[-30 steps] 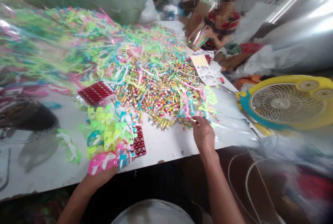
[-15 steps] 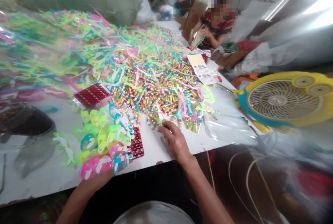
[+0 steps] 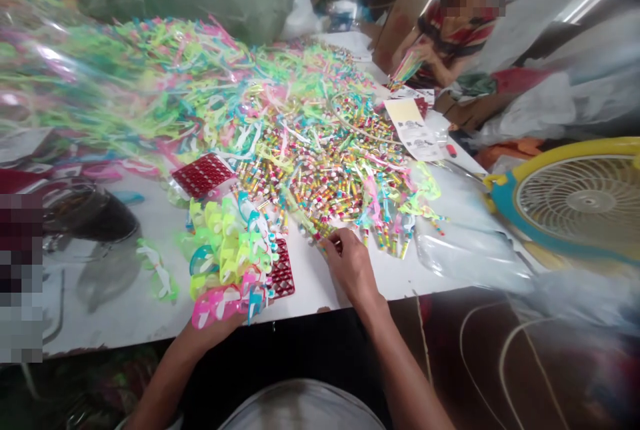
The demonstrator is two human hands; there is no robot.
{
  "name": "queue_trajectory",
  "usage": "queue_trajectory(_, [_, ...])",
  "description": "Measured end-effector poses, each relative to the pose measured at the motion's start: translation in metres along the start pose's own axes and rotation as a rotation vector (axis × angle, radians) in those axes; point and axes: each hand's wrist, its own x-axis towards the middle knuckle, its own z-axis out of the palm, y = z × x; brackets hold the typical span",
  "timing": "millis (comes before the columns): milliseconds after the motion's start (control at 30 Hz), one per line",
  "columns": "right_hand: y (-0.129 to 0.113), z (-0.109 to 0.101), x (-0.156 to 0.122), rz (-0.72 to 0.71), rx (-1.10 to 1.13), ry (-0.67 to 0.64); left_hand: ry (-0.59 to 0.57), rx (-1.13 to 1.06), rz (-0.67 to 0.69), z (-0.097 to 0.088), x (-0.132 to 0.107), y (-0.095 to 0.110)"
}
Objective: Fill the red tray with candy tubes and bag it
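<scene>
A bunch of plastic toy glasses, mostly yellow-green with pink and blue ones, lies over my left hand. The hand appears closed on the bunch from below; its fingers are hidden. Beside the bunch, a dark red blister-like sheet rests at the table's near edge. My right hand has thumb and forefinger pinched on a yellow-green toy with a small striped tube, at the front of the pile of small striped tubes.
A large heap of coloured plastic toys spreads behind and left. A glass mug of dark liquid stands left. Another red sheet, a paper card and a yellow-blue fan are around. A co-worker holds coloured strips.
The view has swung left, shifting everything rightward. My right hand's fingers have come together on the yellow-green toy at the pile's edge. My left hand and the bunch look much the same.
</scene>
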Motion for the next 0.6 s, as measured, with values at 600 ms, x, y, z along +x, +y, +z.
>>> queue_trajectory(600, [-0.036, 0.023, 0.023, -0.187, -0.153, -0.173, -0.102, -0.069, 0.0, 0.006, 0.009, -0.031])
